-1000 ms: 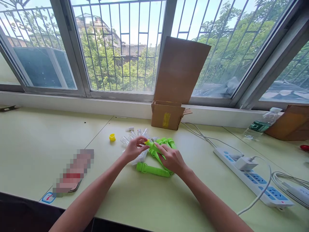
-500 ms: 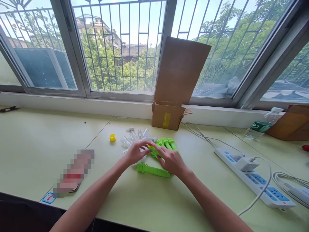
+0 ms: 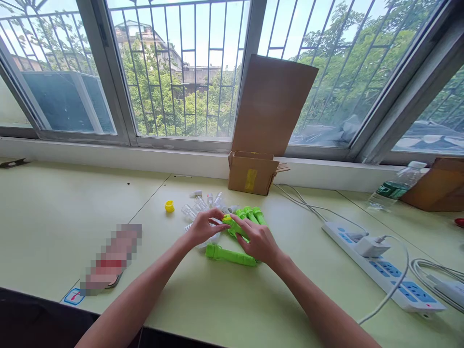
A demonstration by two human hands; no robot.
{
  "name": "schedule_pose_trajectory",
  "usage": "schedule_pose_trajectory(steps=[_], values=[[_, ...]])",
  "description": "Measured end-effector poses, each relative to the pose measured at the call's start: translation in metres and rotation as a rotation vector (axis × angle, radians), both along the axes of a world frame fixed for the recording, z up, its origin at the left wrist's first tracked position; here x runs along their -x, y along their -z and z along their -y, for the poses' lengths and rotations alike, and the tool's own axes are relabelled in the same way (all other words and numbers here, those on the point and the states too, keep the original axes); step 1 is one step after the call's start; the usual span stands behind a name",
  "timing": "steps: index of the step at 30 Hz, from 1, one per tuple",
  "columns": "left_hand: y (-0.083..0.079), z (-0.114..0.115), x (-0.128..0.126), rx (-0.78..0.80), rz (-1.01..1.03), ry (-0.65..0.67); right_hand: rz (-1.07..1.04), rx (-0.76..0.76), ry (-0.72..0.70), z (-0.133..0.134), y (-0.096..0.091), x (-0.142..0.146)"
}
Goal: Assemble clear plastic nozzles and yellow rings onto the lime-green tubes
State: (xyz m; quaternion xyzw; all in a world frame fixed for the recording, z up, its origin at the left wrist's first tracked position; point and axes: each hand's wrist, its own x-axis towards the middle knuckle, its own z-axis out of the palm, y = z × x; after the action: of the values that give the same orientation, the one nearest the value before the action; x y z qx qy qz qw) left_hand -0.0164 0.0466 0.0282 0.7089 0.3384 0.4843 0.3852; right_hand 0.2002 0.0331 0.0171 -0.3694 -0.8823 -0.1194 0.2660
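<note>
My right hand [image 3: 261, 241] is closed around a green plastic tube [image 3: 236, 227], tilted with its far end toward the left. A yellow ring [image 3: 226, 219] sits at that end. The fingers and thumb of my left hand [image 3: 202, 226] are curled around the yellow ring, gripping it. Just below my hands lies another green tube [image 3: 232, 256] with a ribbed end and a small loop. More green tubes [image 3: 258, 215] lie side by side behind my right hand. Clear plastic cups [image 3: 188, 211] are gathered behind my left hand, partly hidden by it. A loose yellow ring [image 3: 169, 206] stands farther left.
A cardboard box [image 3: 250, 174] with a raised flap stands against the window ledge. On the right are a white power strip [image 3: 384, 270] with cables and a plastic bottle [image 3: 395, 186]. A blurred-out phone [image 3: 112, 261] lies left of my forearm.
The yellow ring and the green tube's end show more now, as my right index finger has drawn back from over the ring. The things on the table lie as before.
</note>
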Motion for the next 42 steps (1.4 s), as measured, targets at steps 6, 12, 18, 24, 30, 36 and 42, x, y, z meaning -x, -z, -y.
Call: schedule_pose_trajectory(steps=[6, 12, 18, 24, 30, 36, 42], values=[[-0.003, -0.0009, 0.0046, 0.104, 0.053, 0.091, -0.192, 0.162, -0.068, 0.005, -0.0048, 0.0038], [-0.0052, 0.0013, 0.0029, 0.104, 0.025, 0.086, -0.183, 0.204, -0.063, 0.0072, -0.007, 0.005], [-0.0048, 0.0023, 0.001, 0.106, 0.011, 0.102, -0.058, 0.181, -0.017, 0.0081, -0.0063, 0.0053], [-0.0028, 0.001, 0.0016, 0.13, 0.02, 0.095, -0.032, 0.194, 0.028, 0.0094, -0.0071, 0.0063], [-0.0018, -0.001, 0.0044, 0.141, -0.011, 0.111, 0.029, 0.216, 0.029, 0.0094, -0.0069, 0.0059], [-0.0005, -0.0028, 0.007, 0.148, -0.031, 0.148, 0.05, 0.237, -0.001, 0.0101, -0.0075, 0.0053], [-0.0039, -0.0004, 0.0082, 0.175, -0.022, 0.198, 0.071, 0.234, -0.007, 0.0103, -0.0091, 0.0047]])
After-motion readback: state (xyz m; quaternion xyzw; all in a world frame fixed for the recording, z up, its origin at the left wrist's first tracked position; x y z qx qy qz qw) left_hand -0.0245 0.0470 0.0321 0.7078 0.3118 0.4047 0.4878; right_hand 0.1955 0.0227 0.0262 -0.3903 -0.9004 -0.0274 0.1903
